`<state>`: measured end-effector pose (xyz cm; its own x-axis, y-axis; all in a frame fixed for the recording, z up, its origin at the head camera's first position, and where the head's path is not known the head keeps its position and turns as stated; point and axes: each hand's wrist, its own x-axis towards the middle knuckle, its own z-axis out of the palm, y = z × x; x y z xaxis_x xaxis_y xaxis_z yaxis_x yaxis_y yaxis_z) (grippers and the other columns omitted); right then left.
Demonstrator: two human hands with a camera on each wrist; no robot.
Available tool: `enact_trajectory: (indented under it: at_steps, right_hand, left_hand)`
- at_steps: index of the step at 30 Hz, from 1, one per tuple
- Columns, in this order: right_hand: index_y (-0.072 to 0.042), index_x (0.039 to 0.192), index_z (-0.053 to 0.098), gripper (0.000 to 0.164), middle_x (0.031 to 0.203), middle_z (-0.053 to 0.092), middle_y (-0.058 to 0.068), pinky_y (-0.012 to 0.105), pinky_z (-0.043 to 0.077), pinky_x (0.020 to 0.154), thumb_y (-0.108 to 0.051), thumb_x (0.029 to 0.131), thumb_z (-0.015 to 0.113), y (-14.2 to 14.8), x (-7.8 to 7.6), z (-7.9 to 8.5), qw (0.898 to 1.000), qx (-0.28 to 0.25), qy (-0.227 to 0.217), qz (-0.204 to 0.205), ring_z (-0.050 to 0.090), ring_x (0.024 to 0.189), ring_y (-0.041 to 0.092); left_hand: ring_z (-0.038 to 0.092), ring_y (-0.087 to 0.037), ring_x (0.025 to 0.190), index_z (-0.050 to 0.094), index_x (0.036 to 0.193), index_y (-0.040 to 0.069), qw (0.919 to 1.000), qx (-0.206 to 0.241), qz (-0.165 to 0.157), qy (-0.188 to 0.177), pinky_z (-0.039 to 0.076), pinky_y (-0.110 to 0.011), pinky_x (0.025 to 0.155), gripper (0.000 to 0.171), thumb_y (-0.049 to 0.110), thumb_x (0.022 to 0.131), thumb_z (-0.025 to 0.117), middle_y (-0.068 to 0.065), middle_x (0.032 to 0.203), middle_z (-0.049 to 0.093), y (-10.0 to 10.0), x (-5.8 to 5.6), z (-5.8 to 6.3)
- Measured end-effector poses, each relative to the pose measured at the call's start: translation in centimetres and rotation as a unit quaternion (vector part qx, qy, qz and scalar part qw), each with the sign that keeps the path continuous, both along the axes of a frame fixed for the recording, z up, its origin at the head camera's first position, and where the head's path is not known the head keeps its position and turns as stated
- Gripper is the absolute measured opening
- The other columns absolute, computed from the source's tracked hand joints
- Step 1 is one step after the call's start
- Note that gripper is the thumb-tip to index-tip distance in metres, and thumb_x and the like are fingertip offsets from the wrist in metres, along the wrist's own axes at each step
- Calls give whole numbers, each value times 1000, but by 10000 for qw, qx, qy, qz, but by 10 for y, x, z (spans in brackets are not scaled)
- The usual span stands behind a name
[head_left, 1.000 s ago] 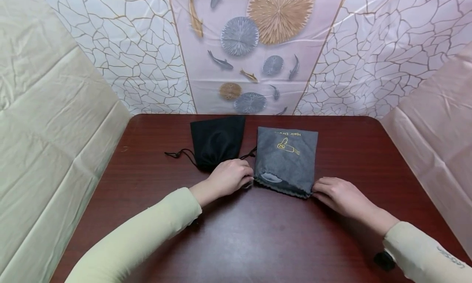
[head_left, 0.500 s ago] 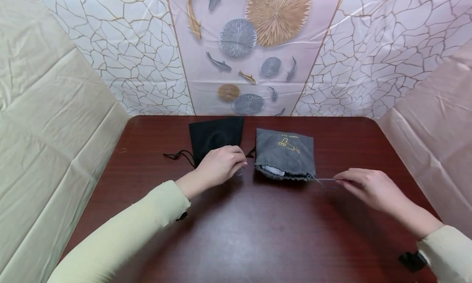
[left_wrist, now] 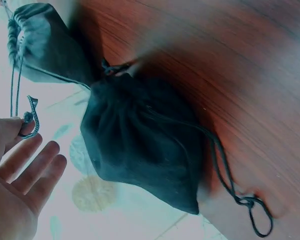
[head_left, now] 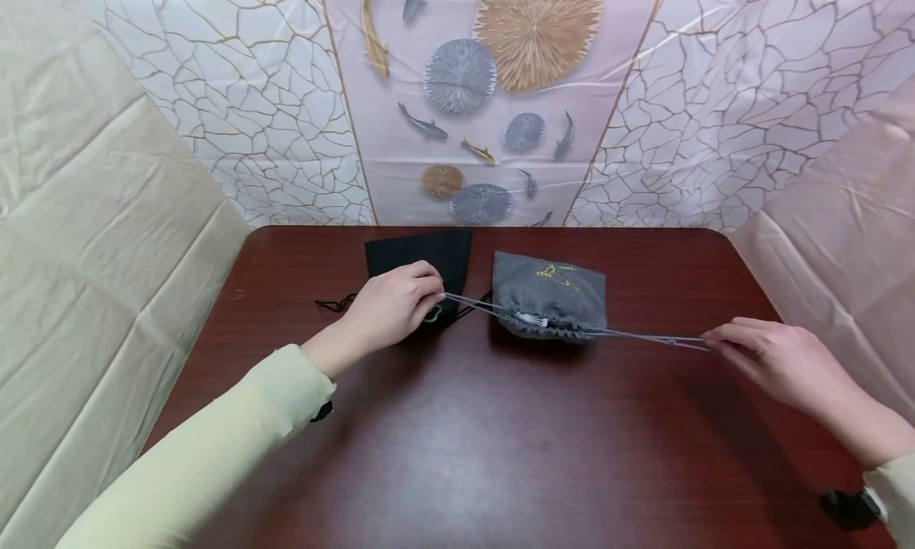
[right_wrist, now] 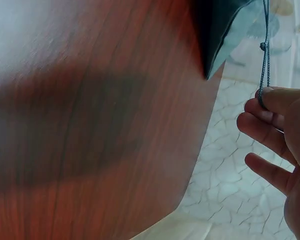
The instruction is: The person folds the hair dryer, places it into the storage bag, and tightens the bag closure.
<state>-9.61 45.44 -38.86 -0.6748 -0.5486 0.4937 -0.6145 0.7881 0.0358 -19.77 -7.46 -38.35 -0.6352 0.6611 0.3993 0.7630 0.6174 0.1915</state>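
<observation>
Pinching the cords, the left hand and right hand stretch them apart; the grey bag's mouth looks nearly cinched, with a little gap left.

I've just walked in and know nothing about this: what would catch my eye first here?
Probably the grey pouch mid-table, its mouth puckered as the left hand and right hand each pinch a drawstring stretched out to either side. A black pouch lies just beside it, before a wall sheet printed with fish.
</observation>
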Motion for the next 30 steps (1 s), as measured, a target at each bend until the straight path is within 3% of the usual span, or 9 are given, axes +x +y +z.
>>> enact_trajectory:
  at_steps: [10, 13, 17, 22, 27, 30]
  right_hand:
    - [-17, 85, 72, 73, 74, 64, -8, 38, 45, 49, -63, 112, 23, 40, 2, -14, 9987, 363, -71, -353, 65, 61, 20]
    - [-15, 86, 72, 46, 76, 68, -4, 42, 46, 49, -43, 113, 47, 46, -3, -17, 9980, 350, -87, -524, 67, 63, 26]
    - [-10, 91, 76, 6, 83, 76, 7, 51, 51, 55, -6, 92, 72, 46, -9, -15, 9960, 241, -140, -845, 72, 72, 37]
    - [-7, 95, 78, 8, 90, 79, 12, 55, 53, 62, -2, 88, 78, 24, -22, -7, 9948, 124, -308, -959, 74, 80, 40]
    - [-9, 97, 80, 27, 91, 80, 7, 49, 53, 70, 3, 74, 85, -15, -41, -3, 9978, 27, -358, -565, 76, 81, 32]
    - [-11, 98, 81, 29, 93, 80, 5, 47, 54, 72, 2, 74, 87, -37, -48, -3, 9985, -60, -426, -352, 77, 82, 28]
  left_hand:
    - [71, -19, 94, 79, 101, 9, 9994, -127, 263, -205, 62, -39, 76, 8, 14, 102, 72, -2, 111, 69, -33, 3, -9]
    - [70, -19, 92, 79, 100, 10, 9995, -140, 243, -115, 61, -38, 73, 8, 15, 102, 73, -1, 109, 69, -33, 2, -13]
    - [67, -16, 85, 78, 99, 12, 9999, -84, 127, -21, 60, -35, 70, 8, 17, 103, 72, 0, 102, 67, -25, 4, -15]
    - [60, -12, 70, 71, 96, 16, 9998, -57, -110, -176, 54, -33, 61, 11, 21, 106, 69, 4, 88, 60, -6, 10, -11]
    - [59, -12, 69, 65, 91, 17, 9982, -116, -232, -535, 53, -34, 63, 15, 21, 106, 68, 7, 79, 59, 10, 14, -16]
    - [61, -11, 71, 66, 93, 17, 9963, -208, -267, -787, 54, -33, 65, 13, 20, 106, 68, 8, 81, 64, 18, 16, -22]
